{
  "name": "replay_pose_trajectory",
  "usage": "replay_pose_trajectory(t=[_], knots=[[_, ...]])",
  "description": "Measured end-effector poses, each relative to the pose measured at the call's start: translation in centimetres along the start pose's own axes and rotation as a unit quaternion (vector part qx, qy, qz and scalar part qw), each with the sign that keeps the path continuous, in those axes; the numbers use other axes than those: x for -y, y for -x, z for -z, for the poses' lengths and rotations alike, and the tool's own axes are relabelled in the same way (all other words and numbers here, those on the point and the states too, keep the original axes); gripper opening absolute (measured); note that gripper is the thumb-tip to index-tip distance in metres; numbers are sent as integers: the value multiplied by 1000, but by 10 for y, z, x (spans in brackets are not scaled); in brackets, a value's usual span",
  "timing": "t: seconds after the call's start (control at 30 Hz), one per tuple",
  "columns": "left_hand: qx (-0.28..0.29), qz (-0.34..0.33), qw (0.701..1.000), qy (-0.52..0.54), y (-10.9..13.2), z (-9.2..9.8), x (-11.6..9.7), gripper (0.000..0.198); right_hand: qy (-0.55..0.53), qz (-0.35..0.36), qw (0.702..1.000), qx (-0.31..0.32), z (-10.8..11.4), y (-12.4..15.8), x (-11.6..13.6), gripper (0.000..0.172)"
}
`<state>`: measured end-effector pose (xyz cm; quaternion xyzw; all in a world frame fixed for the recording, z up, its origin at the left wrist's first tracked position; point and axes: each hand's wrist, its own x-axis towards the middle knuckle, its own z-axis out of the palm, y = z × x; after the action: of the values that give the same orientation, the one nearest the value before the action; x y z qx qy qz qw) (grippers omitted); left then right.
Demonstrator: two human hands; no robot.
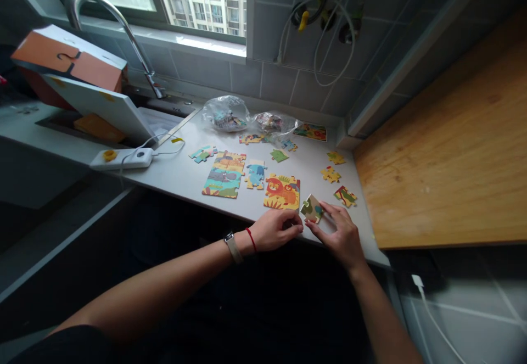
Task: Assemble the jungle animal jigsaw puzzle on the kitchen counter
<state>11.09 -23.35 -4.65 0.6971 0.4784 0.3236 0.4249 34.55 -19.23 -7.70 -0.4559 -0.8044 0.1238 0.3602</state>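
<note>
Through the head camera I see the right hand (342, 236) pinching a green-and-cream puzzle piece (309, 209) at the counter's (175, 174) near edge, thumb and fingers slightly parted around it. Left of that grip, the left hand (276, 230) curls loosely; I cannot tell whether it holds anything. Beyond it lies a lion puzzle section (282, 192).

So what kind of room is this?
Probably a kitchen: there's a tall curved faucet over a sink, a long pale counter and gray wall tiles.
</note>
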Motion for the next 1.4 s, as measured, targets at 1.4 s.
replay_pose_trajectory(t=[1.4], knots=[[-33, -180, 933, -310, 7, 46, 20, 15, 54, -14, 998, -35, -3, -2, 1, 59]])
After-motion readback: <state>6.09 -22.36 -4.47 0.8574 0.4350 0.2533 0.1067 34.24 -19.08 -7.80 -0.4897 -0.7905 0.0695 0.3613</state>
